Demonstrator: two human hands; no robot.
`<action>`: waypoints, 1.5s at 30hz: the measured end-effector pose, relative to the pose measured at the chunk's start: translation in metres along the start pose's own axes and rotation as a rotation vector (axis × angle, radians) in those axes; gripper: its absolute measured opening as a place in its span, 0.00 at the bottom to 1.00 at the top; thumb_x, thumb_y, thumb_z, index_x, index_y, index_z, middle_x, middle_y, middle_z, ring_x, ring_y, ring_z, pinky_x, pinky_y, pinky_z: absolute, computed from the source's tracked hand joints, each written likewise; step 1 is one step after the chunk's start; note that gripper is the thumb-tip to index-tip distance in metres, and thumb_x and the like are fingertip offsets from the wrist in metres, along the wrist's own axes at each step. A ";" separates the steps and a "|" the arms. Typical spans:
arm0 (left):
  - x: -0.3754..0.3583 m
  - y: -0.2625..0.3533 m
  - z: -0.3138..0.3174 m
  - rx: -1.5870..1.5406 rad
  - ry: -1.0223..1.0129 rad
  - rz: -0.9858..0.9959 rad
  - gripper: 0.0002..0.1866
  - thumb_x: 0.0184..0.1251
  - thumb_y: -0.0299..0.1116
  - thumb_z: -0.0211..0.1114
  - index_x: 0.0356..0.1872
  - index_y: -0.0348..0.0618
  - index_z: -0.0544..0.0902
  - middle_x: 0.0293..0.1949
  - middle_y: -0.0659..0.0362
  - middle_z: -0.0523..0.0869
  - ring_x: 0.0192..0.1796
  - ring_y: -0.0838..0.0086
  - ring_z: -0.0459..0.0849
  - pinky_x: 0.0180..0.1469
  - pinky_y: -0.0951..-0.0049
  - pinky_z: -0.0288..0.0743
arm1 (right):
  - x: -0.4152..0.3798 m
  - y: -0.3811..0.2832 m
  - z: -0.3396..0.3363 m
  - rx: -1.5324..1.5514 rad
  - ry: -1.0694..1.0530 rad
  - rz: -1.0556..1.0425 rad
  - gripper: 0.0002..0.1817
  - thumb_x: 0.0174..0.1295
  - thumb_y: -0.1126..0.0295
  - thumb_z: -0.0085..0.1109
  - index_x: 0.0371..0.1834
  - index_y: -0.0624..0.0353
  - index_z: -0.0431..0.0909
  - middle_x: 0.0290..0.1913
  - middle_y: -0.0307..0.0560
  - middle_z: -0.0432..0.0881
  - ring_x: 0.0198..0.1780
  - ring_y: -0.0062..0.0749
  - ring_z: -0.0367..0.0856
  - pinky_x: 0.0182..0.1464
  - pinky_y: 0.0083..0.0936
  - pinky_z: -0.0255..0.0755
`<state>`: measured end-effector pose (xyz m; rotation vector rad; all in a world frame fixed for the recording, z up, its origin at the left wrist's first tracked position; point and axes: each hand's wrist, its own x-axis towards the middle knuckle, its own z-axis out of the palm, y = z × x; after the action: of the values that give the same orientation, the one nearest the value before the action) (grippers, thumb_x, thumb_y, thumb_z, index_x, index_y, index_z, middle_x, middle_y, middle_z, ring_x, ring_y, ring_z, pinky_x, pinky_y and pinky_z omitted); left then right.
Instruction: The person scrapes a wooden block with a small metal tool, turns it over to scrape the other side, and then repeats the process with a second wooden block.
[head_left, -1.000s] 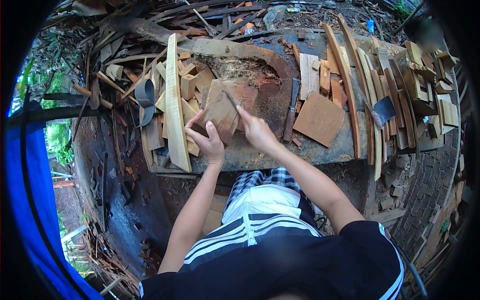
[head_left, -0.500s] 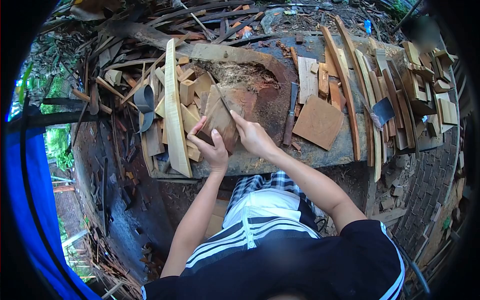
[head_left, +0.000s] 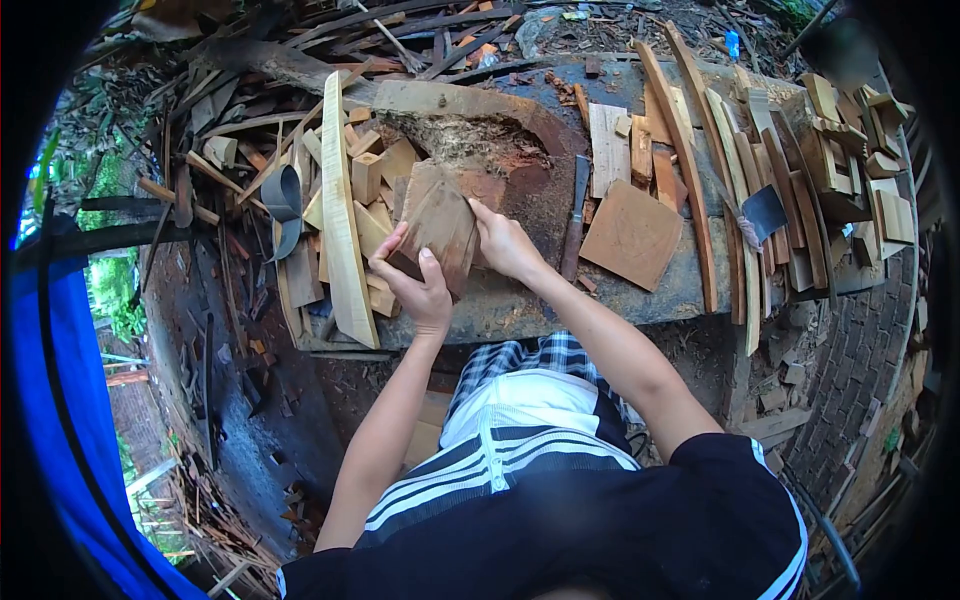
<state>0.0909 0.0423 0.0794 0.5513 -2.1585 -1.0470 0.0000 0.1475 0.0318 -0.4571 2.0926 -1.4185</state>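
Note:
A brown wooden block (head_left: 440, 215) with a pointed top stands tilted over the bench, its broad grained face toward me. My left hand (head_left: 420, 290) grips its lower left side, thumb across the face and fingers round the edge. My right hand (head_left: 507, 243) is closed at the block's right edge, its index finger and thumb close to the wood. Whatever it holds is hidden; no blade shows there now. Behind the block lies a hollowed, worn chopping log (head_left: 450, 100). A dark-bladed chisel-like tool (head_left: 577, 215) rests to the right.
A long curved pale board (head_left: 345, 220) stands left of the block, beside small offcuts (head_left: 367, 175). On the right lie a square wooden piece (head_left: 632, 235), long curved strips (head_left: 680, 160) and stacked blocks (head_left: 850, 160). A curled grey strip (head_left: 283, 205) hangs at the left.
The thin dark blade that lay along the block in my right hand is out of sight. My right hand has shifted slightly up and right; the block is turned a little.

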 end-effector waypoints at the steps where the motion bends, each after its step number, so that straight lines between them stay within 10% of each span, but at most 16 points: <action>1: 0.000 -0.001 -0.001 -0.003 -0.008 0.012 0.21 0.65 0.28 0.54 0.57 0.34 0.63 0.58 0.45 0.73 0.63 0.59 0.73 0.70 0.58 0.62 | -0.002 0.000 0.001 -0.007 0.013 -0.010 0.24 0.73 0.68 0.40 0.71 0.60 0.66 0.49 0.75 0.79 0.54 0.66 0.78 0.57 0.50 0.73; 26: 0.009 -0.017 -0.006 -0.126 0.084 -0.164 0.20 0.65 0.31 0.56 0.55 0.34 0.65 0.56 0.46 0.73 0.62 0.59 0.72 0.70 0.59 0.60 | -0.012 0.005 0.007 0.009 0.018 -0.020 0.24 0.72 0.70 0.39 0.71 0.58 0.66 0.42 0.74 0.81 0.47 0.67 0.82 0.50 0.53 0.75; 45: -0.009 -0.014 -0.012 -0.024 -0.068 0.092 0.21 0.61 0.27 0.55 0.56 0.35 0.65 0.58 0.45 0.73 0.64 0.55 0.71 0.72 0.56 0.59 | -0.012 0.018 0.003 0.050 0.015 0.030 0.25 0.73 0.68 0.41 0.72 0.60 0.64 0.52 0.74 0.78 0.55 0.65 0.77 0.58 0.49 0.72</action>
<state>0.1065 0.0330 0.0702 0.4072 -2.2054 -1.0533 0.0116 0.1587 0.0179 -0.3948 2.0625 -1.4582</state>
